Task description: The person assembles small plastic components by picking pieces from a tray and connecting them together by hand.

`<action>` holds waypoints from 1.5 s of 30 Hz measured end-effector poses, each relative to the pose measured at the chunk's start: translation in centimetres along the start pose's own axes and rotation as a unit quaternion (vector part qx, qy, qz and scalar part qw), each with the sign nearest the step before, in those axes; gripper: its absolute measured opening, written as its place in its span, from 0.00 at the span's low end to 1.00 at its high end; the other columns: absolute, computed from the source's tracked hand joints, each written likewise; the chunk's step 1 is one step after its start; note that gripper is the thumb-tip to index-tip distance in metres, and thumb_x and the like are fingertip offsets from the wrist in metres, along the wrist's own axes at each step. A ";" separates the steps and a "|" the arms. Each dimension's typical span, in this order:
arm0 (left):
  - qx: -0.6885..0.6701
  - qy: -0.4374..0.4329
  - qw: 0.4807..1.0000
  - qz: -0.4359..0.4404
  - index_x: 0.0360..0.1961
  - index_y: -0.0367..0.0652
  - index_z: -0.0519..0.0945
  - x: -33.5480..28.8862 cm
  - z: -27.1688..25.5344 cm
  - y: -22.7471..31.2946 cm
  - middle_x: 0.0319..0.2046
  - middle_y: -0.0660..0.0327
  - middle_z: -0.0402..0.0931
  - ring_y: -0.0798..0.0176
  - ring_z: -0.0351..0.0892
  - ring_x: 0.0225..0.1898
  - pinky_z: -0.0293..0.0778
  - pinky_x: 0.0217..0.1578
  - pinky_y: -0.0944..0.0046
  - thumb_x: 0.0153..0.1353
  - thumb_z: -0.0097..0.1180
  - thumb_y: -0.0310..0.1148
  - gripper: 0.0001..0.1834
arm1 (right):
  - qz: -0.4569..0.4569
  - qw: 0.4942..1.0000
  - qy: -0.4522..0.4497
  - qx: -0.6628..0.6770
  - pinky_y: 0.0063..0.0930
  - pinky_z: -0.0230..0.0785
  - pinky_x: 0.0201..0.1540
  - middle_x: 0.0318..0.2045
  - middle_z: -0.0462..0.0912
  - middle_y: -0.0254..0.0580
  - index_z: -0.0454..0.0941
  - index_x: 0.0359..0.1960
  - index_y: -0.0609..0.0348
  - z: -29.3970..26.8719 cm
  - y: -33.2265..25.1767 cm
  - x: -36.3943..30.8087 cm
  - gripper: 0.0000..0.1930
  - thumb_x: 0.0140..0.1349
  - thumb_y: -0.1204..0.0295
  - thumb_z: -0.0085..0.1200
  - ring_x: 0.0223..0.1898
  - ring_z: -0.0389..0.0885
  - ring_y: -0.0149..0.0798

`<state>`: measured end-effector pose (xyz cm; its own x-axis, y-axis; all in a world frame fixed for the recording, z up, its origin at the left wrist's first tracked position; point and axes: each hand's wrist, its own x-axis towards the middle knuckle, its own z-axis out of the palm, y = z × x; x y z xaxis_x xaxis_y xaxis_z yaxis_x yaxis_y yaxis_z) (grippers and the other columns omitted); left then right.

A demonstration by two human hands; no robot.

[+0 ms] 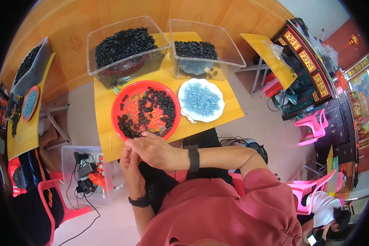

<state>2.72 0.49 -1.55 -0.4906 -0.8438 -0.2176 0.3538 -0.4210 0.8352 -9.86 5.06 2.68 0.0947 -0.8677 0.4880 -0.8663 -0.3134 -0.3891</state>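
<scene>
My two hands meet just past the near rim of a round red tray (116, 102). Fingers of my left hand (132, 170) are pinched upward against those of my right hand (153, 152), which lies across from the right with closed fingers. Whatever is between the fingertips is too small or hidden to name. Small black ring-like parts (167, 107) are spread over the tray, thickest on its right and lower side. To the right of it, a white scalloped plate (218, 111) carries a heap of small silvery-blue metal pieces (199, 98).
Two clear plastic bins (123, 65) (229, 61) of black parts stand at the back of the yellow table (229, 117). A bin of cables and adapters (106, 197) sits on the floor at left. Another person works at a left-hand table (22, 139). Pink chairs (311, 127) are at right.
</scene>
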 end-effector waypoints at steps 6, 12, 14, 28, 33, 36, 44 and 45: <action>0.040 -0.007 0.999 0.003 0.45 0.37 0.77 0.2 -0.6 0.0 0.37 0.65 0.78 0.74 0.77 0.35 0.72 0.36 0.75 0.66 0.52 0.31 0.11 | -0.018 0.999 0.006 -0.033 0.36 0.64 0.48 0.28 0.74 0.38 0.63 0.56 0.65 0.9 0.3 -0.1 0.25 0.55 0.76 0.50 0.33 0.76 0.40; 0.027 0.003 1.000 -0.012 0.41 0.36 0.79 0.1 -0.6 0.3 0.32 0.65 0.79 0.75 0.77 0.30 0.72 0.33 0.76 0.66 0.52 0.30 0.09 | -0.005 0.979 -0.119 -0.166 0.34 0.68 0.39 0.23 0.76 0.39 0.73 0.39 0.63 -0.9 0.8 0.8 0.12 0.55 0.69 0.51 0.28 0.77 0.39; 0.033 0.005 0.999 -0.014 0.41 0.36 0.79 0.1 -0.6 0.3 0.32 0.65 0.79 0.75 0.77 0.30 0.72 0.33 0.76 0.66 0.52 0.31 0.09 | -0.065 0.970 -0.110 -0.208 0.34 0.69 0.32 0.19 0.76 0.39 0.74 0.26 0.60 -0.8 1.6 1.0 0.10 0.54 0.65 0.53 0.26 0.78 0.38; 0.058 -0.072 0.995 -0.034 0.39 0.38 0.78 0.1 -1.1 0.4 0.31 0.67 0.77 0.75 0.75 0.31 0.70 0.34 0.76 0.68 0.50 0.34 0.10 | -0.064 0.973 -0.215 -0.046 0.40 0.72 0.23 0.17 0.77 0.49 0.75 0.20 0.65 -2.1 3.1 2.1 0.16 0.48 0.61 0.56 0.21 0.80 0.49; 0.099 -0.083 0.991 -0.046 0.37 0.39 0.78 0.2 -1.0 0.3 0.28 0.67 0.77 0.75 0.75 0.29 0.70 0.33 0.75 0.68 0.50 0.35 0.10 | -0.063 0.966 -0.247 -0.040 0.40 0.73 0.23 0.18 0.79 0.51 0.76 0.19 0.65 -1.9 3.5 1.9 0.14 0.45 0.63 0.55 0.21 0.80 0.50; 0.081 -0.086 0.992 -0.051 0.37 0.39 0.78 0.4 -0.9 -0.3 0.29 0.66 0.78 0.75 0.76 0.28 0.71 0.33 0.75 0.67 0.51 0.34 0.09 | -0.069 0.965 -0.249 -0.038 0.41 0.73 0.22 0.18 0.79 0.50 0.76 0.18 0.64 -1.7 3.9 1.5 0.13 0.45 0.63 0.55 0.21 0.81 0.50; 0.063 -0.054 0.995 -0.062 0.37 0.38 0.79 0.0 -0.5 -0.5 0.30 0.66 0.79 0.75 0.76 0.29 0.70 0.32 0.77 0.67 0.51 0.32 0.09 | -0.069 0.969 -0.236 -0.024 0.40 0.72 0.22 0.18 0.79 0.49 0.77 0.18 0.63 -1.1 3.8 0.9 0.14 0.43 0.63 0.56 0.21 0.80 0.50; 0.064 -0.049 0.995 -0.058 0.37 0.38 0.79 0.0 -0.4 -0.5 0.30 0.66 0.79 0.75 0.76 0.29 0.70 0.32 0.77 0.67 0.51 0.32 0.09 | -0.062 0.969 -0.239 -0.022 0.40 0.72 0.22 0.18 0.79 0.48 0.77 0.18 0.63 -1.4 3.7 1.0 0.13 0.43 0.63 0.56 0.21 0.80 0.49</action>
<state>2.92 0.56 -2.14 -0.5992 -0.7529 -0.2722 0.1894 -0.4637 0.8655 -13.69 3.56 2.81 0.4074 -0.9070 0.1065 -0.8525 -0.4195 -0.3117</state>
